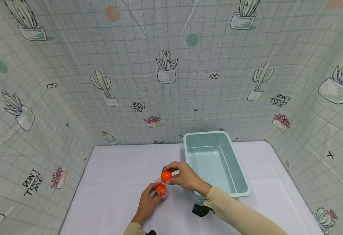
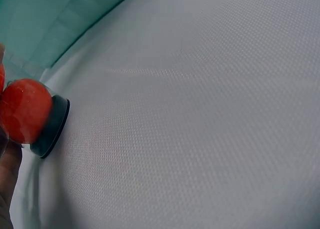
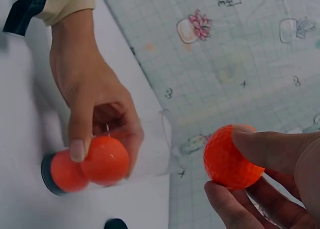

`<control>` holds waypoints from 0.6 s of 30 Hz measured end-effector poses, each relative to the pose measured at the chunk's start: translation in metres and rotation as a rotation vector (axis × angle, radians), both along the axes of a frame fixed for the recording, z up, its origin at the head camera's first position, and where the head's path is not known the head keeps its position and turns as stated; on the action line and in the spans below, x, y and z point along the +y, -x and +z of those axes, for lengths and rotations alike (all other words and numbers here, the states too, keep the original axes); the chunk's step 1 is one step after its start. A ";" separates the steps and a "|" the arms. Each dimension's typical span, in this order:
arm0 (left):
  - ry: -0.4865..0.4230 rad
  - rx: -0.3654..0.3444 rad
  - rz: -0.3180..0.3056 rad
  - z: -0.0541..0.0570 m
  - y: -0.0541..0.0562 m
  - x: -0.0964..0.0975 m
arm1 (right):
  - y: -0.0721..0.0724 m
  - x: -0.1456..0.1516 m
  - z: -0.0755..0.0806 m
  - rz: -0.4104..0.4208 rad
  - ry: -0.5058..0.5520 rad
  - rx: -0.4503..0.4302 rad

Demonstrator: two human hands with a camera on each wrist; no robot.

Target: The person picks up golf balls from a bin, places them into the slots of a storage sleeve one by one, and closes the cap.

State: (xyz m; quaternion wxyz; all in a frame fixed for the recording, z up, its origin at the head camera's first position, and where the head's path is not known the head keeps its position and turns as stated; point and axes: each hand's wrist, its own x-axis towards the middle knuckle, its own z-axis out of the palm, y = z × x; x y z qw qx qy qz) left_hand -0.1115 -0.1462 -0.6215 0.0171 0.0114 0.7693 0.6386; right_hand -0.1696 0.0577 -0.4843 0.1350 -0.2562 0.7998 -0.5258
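A white-covered table (image 1: 112, 176) spreads beneath the left hand (image 1: 148, 199) and the right hand (image 1: 186, 177) and out past them on either side. On it a bin (image 1: 212, 166) lies just right of the right hand and reaches farther off. A tube (image 3: 152, 154) in the left hand has its base (image 2: 52, 125) down by the table; contact is unclear

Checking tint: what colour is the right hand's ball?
The ball is orange, clearest in the right wrist view.

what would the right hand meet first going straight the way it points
Probably the clear plastic tube that the left hand holds, near its open end, though depth is hard to judge.
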 end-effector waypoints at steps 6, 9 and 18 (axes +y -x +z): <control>-0.029 -0.006 -0.002 -0.002 0.001 -0.001 | -0.006 -0.011 -0.008 0.019 0.034 0.005; -0.028 -0.002 -0.007 -0.003 0.001 -0.001 | -0.009 -0.014 -0.011 0.009 0.025 0.021; -0.029 0.025 0.011 -0.002 0.000 0.001 | -0.013 -0.021 -0.017 -0.017 -0.018 0.074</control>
